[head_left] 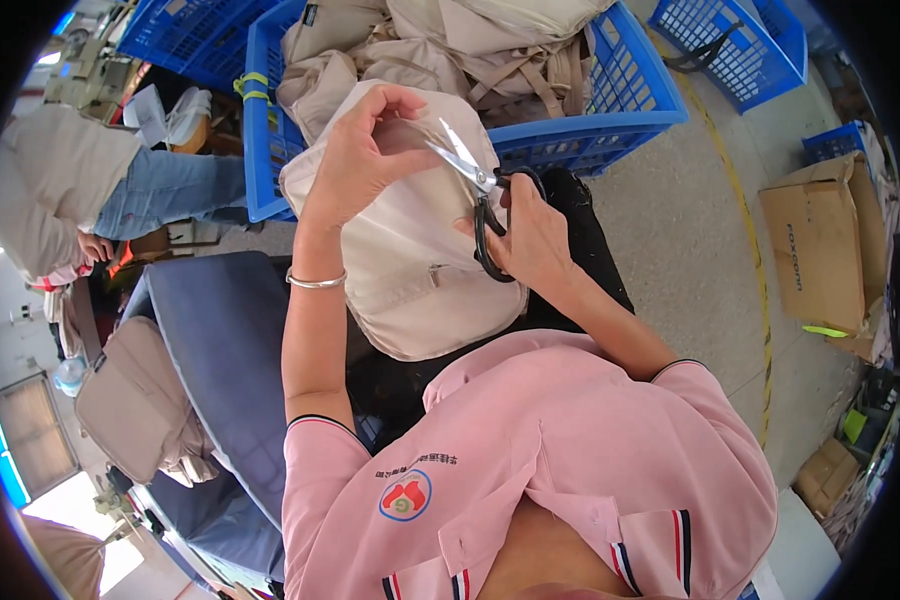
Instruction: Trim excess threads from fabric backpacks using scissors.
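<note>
A beige fabric bag with a short zip lies across my lap, its upper end towards the crate. My left hand is at the bag's far end, its fingers curled around the fabric and the thumb stretched out to the right. My right hand grips black-handled scissors. Their metal blades are parted and point up and left, over the bag near my left thumb. Whether a thread lies between the blades is too small to tell.
Beyond my knees stands a blue plastic crate heaped with beige bags. At left is a dark blue padded surface with another beige bag beside it. A person in jeans is at far left. A cardboard box stands right.
</note>
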`<state>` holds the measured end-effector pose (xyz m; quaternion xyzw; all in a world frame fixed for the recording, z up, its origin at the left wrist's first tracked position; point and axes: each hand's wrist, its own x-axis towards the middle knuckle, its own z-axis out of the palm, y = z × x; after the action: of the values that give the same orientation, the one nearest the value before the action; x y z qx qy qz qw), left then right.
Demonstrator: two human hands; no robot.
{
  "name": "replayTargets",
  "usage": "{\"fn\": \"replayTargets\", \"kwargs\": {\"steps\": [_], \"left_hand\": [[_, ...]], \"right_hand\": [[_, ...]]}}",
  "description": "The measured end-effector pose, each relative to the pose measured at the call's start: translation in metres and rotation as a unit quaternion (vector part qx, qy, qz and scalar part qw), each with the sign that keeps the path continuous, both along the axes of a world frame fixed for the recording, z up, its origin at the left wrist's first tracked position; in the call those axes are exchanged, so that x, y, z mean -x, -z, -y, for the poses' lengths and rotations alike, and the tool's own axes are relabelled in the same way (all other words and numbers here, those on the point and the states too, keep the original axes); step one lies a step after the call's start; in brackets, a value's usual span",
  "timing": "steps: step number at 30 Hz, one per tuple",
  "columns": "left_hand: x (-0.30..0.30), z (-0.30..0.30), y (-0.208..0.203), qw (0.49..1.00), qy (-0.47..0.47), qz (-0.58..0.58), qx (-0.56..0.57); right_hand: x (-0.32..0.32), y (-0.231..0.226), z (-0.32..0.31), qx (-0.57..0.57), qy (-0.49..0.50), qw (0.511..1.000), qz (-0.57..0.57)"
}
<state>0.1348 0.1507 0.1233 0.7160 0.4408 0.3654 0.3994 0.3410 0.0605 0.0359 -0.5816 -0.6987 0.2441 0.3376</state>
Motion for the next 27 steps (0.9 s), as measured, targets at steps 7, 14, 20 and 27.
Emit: {"fn": "replayTargets", "kwargs": {"steps": [7,14,20,27], "left_hand": [[0.002,0.002,0.002,1.0,0.0,-0.004,0.005],[0.001,0.001,0.007,1.0,-0.005,0.004,-0.002],[-0.004,0.003,0.011,1.0,-0.012,0.023,0.003],[-0.012,0.007,0.01,1.0,-0.012,0.019,0.009]], "right_hand": [[-0.003,-0.008,-0.005,0.017,-0.004,0.999,0.04],[-0.006,-0.009,-0.004,0.007,-0.012,0.997,0.072],[-0.012,-0.005,-0.001,-0.097,0.015,0.985,0.14],[-0.025,-0.004,0.001,-0.064,0.012,0.989,0.13]]}}
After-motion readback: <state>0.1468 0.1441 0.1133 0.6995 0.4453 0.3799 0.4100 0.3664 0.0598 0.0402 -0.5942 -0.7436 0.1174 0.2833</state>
